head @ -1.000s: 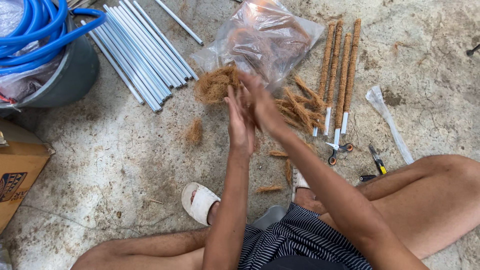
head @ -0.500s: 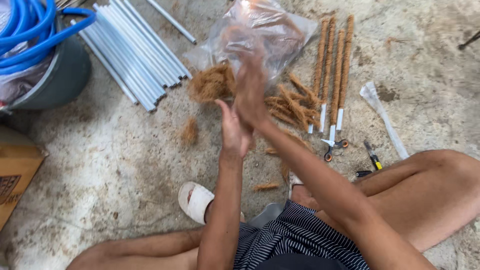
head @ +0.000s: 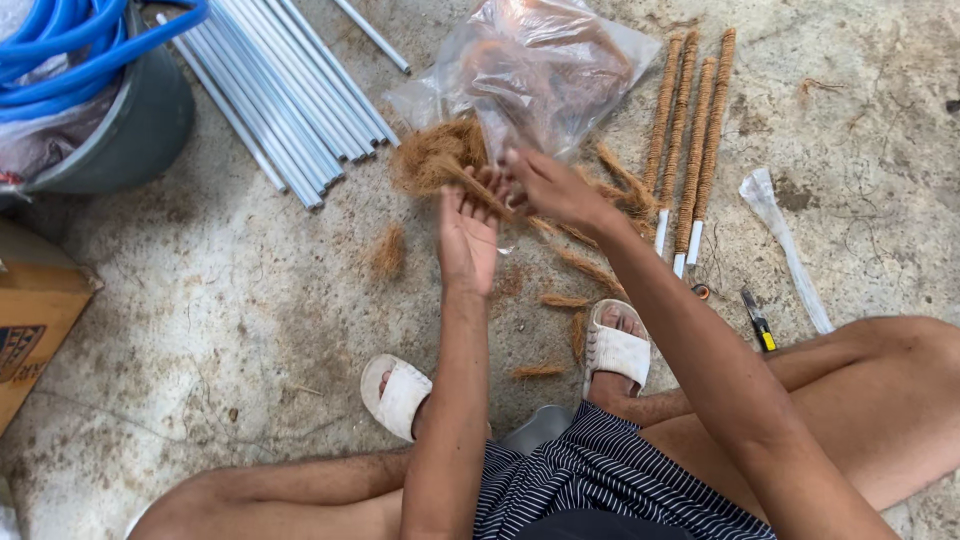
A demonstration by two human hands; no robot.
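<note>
A person sits on a concrete floor (head: 250,300) with both arms stretched out in front.

The left hand (head: 468,235) is held up flat and open, palm facing the right hand, fingers straight. It grips nothing. The right hand (head: 548,190) lies across it, fingers loosely curled. A thin strand of brown fibre (head: 480,188) sits between the two hands, touching the left fingertips and running under the right fingers. It is hard to tell how tightly the right hand holds it.

The strand leads up and left to a fluffy fibre pile (head: 432,158) on the floor, just beyond the hands. A clear plastic bag (head: 540,70) with more brown fibre inside lies just behind the pile.

Small rolled fibre pieces (head: 590,268) lie on the floor under the right arm. A little tuft (head: 388,250) lies left of the left hand.

To the right of the bag lie four long fibre-wrapped sticks (head: 690,130), side by side. Near them are a yellow cutter (head: 756,322) and a twisted clear plastic strip (head: 785,245).

Far left, well apart from the hands, lie grey pipes (head: 280,90), a dark bucket (head: 130,130) with blue hose (head: 70,40), and a cardboard box (head: 30,320).

The feet wear white sandals (head: 400,395).
</note>
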